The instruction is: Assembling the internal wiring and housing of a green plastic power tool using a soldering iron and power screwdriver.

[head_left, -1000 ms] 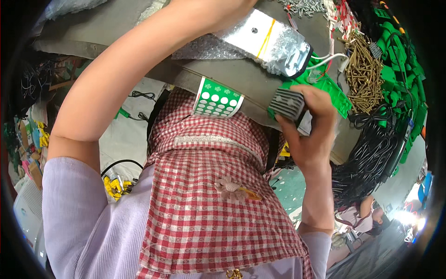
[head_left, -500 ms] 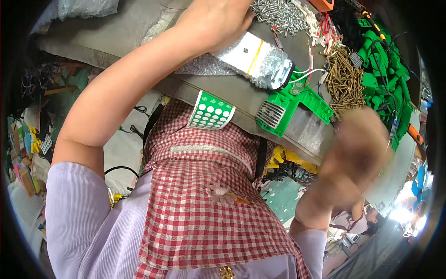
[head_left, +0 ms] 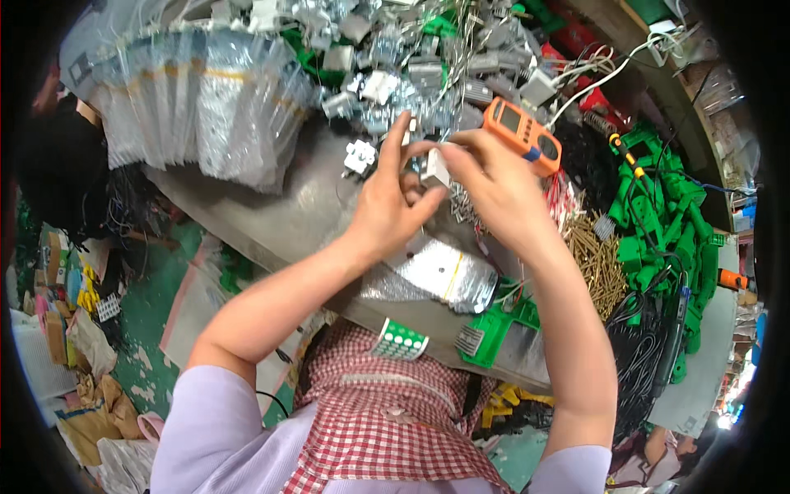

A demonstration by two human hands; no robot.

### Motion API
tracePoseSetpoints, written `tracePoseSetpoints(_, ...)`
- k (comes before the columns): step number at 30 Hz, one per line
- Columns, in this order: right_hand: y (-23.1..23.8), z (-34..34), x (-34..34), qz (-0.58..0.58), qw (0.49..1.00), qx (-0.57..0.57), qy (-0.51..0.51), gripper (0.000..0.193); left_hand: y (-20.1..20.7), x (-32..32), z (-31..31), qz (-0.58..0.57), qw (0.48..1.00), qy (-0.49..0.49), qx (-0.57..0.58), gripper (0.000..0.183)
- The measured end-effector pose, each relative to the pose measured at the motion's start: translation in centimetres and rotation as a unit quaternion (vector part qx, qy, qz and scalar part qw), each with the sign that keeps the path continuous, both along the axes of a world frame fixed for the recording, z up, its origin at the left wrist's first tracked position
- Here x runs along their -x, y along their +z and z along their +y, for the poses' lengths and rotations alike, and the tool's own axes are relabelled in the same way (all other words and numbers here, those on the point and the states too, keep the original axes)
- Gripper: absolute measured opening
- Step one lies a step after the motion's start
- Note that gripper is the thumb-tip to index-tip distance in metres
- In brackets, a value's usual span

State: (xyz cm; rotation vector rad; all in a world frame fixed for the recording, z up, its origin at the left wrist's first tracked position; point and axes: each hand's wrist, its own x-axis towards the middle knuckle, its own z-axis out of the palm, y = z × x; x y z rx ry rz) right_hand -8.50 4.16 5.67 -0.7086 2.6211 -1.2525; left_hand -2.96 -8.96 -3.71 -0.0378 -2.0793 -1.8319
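Observation:
A small white block (head_left: 434, 170) sits between my two hands, over the bench's middle. My left hand (head_left: 385, 206) has its index finger stretched away from me, while its thumb and curled fingers close in at the block. My right hand (head_left: 496, 177) pinches the block from the other side; its fingertips are partly hidden. Left of them lies a white plastic piece (head_left: 360, 156). Nearer me are a silver bubble-wrapped pack (head_left: 448, 272) with a yellow band and a green plastic housing (head_left: 514, 317) with a finned grey metal part (head_left: 470, 340).
An orange handheld meter (head_left: 522, 132) lies beyond my right hand. Brass screws (head_left: 594, 272) and green housings (head_left: 658, 222) are heaped at right. Silvery parts (head_left: 395, 90) pile up at the back, wrapped packs (head_left: 214, 99) at back left. A green sticker sheet (head_left: 399, 339) hangs at the front edge.
Both hands have come together over the bench's middle, the right one moving in from the lower right. A white block is now between them. The view has shifted to show more of the bench's far side.

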Motion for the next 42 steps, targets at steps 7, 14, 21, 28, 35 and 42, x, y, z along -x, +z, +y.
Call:
tracePoseSetpoints(7,-4.0,-2.0,3.4,-0.114,0.993,0.010,0.016,0.063,4.2,0.4,-3.1,-0.056,0.987,-0.140,0.057,0.085)
tracePoseSetpoints(14,-2.1,-4.8,-0.7,-0.071,0.963,-0.224,0.132,0.039,2.6,8.2,-7.0,0.159,0.842,-0.062,0.511,0.039)
tracePoseSetpoints(21,5.4,2.4,-8.2,-0.080,0.952,-0.196,0.220,0.032,4.0,8.0,-7.8,0.160,0.899,-0.109,0.392,0.035)
tracePoseSetpoints(28,2.7,13.2,-13.8,0.104,0.980,-0.164,0.051,0.032,10.4,-1.6,-2.3,0.183,0.743,-0.276,0.581,0.027)
tracePoseSetpoints(35,-1.6,13.9,-18.8,-0.008,0.990,-0.123,-0.064,0.042,9.5,-6.5,3.4,0.265,0.786,-0.225,0.511,0.035)
tracePoseSetpoints(42,-3.1,17.2,-19.7,0.020,0.998,-0.036,-0.047,0.043,8.5,-7.5,3.6,0.060,0.731,-0.320,0.599,0.042)
